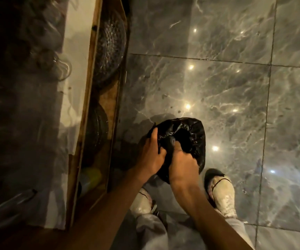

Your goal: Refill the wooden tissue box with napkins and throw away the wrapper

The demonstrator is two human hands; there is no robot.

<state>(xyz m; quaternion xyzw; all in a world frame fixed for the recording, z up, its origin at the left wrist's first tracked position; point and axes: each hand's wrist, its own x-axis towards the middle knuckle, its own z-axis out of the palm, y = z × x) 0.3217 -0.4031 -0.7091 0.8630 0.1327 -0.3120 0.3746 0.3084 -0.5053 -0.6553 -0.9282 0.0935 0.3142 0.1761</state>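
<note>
L hand [152,154], R hand [181,162] gripping bin bag [194,130] rim

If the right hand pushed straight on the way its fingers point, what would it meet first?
Probably the black bin liner inside the opening: the right hand already dips its fingers in there. Depth is unclear in the dark.

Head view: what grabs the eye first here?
Both hands working a black bin bag at centre: the left hand grips its near-left edge, the right hand reaches into the opening. Around it, glossy grey marble floor dotted with light reflections. A wooden-edged shelf of glass dishes runs along the left.
</note>
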